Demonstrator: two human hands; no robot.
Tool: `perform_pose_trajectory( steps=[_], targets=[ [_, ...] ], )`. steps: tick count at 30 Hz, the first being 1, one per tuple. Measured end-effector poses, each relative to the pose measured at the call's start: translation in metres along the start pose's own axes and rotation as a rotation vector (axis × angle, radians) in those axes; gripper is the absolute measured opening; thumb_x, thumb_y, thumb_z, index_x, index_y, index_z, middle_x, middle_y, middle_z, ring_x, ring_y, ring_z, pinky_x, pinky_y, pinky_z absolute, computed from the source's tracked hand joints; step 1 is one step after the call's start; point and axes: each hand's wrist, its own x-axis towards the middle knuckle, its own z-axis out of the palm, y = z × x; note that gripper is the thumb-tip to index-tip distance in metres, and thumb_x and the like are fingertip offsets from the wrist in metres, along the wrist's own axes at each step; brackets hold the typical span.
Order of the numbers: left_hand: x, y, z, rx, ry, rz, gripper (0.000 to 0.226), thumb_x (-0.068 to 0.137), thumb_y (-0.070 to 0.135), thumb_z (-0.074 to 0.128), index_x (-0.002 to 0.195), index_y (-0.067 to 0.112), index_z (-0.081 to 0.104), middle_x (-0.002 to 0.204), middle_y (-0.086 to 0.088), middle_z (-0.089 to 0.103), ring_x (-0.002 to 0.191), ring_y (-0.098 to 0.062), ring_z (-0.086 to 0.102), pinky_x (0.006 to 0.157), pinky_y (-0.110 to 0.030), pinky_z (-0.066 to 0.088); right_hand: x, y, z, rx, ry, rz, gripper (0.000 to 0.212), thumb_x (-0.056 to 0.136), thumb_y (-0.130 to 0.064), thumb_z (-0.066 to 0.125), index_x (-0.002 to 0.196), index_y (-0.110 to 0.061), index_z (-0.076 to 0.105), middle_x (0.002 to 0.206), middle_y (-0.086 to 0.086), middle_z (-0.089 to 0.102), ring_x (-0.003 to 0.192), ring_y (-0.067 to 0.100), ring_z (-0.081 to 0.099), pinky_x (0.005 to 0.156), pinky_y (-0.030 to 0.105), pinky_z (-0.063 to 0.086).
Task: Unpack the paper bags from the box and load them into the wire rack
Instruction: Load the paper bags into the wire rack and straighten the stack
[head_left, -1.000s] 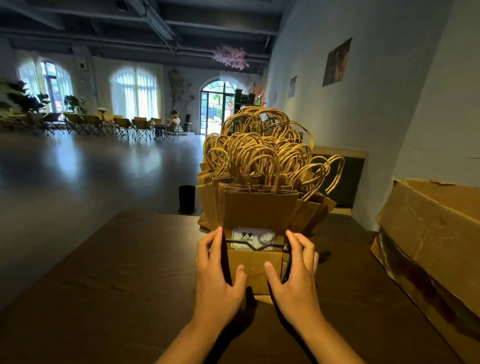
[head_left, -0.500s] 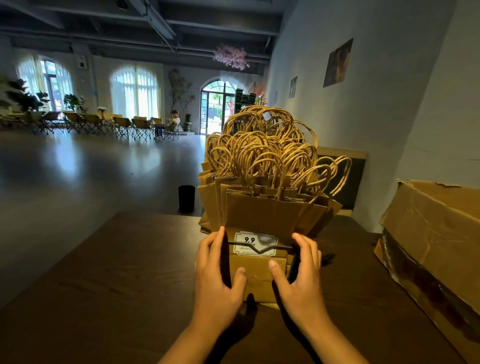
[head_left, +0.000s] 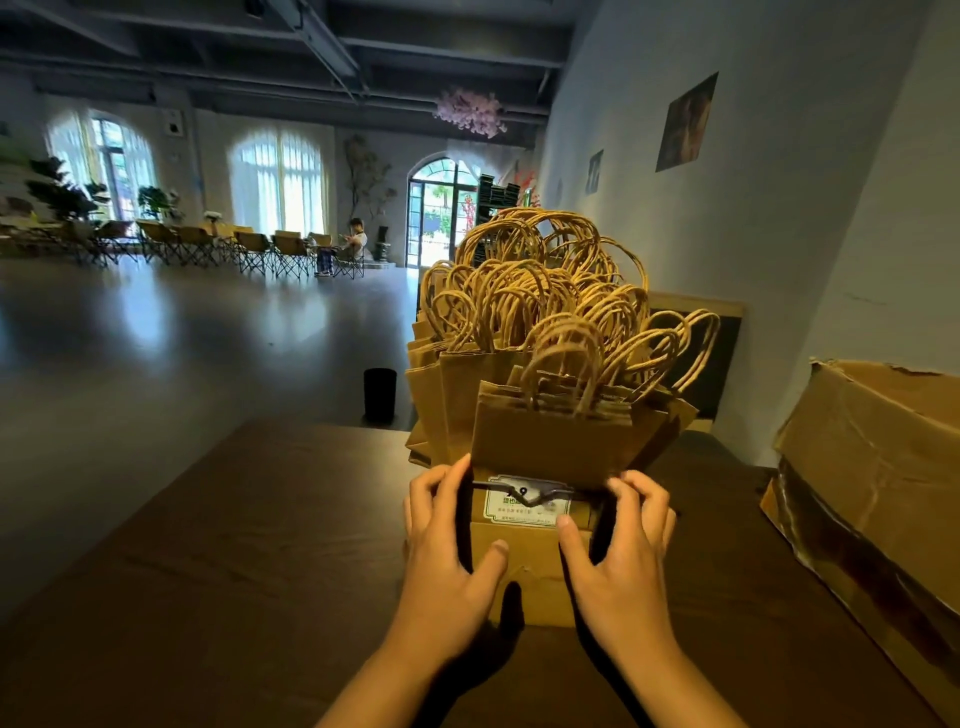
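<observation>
Several brown paper bags (head_left: 550, 436) with twisted paper handles stand packed upright in a dark wire rack (head_left: 524, 491) on the wooden table (head_left: 234, 571). A white price label sits behind the rack's front wire. My left hand (head_left: 449, 540) grips the rack's left front side, thumb on the front bag. My right hand (head_left: 618, 545) grips the right front side, thumb pressing the front bag below the label. The cardboard box (head_left: 883, 467) lies at the right edge of the table; its inside is hidden.
A black cylinder bin (head_left: 380, 393) stands on the floor beyond the table's far edge. A white wall runs close on the right. Folding chairs (head_left: 218, 247) and a seated person (head_left: 353, 249) are far across the hall floor.
The front bags have tilted toward me and the label is now partly covered. My right fingers have curled over the rack's top corner. Both hands stay at the rack's front.
</observation>
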Motion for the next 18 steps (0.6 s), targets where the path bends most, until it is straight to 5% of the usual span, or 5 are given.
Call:
perform_pose_trajectory(
  steps=[8, 18],
  targets=[
    [-0.003, 0.002, 0.001, 0.1, -0.018, 0.025, 0.084, 0.077, 0.05, 0.052, 0.155, 0.043, 0.022, 0.14, 0.03, 0.026, 0.14, -0.001, 0.022, 0.113, -0.033, 0.03, -0.003, 0.001, -0.001, 0.239, 0.008, 0.099, 0.083, 0.088, -0.026, 0.074, 0.157, -0.027, 0.027, 0.144, -0.025, 0.025, 0.127, 0.004, 0.043, 0.101, 0.027, 0.043],
    [-0.004, 0.004, 0.002, 0.056, -0.011, 0.001, 0.087, 0.08, 0.034, 0.062, 0.156, 0.047, 0.022, 0.141, 0.028, 0.029, 0.139, -0.001, 0.023, 0.114, -0.04, 0.033, -0.008, -0.008, -0.006, 0.338, 0.019, -0.011, 0.075, 0.092, -0.025, 0.068, 0.152, -0.043, 0.028, 0.151, -0.026, 0.03, 0.135, -0.005, 0.037, 0.106, 0.024, 0.037]
  ],
)
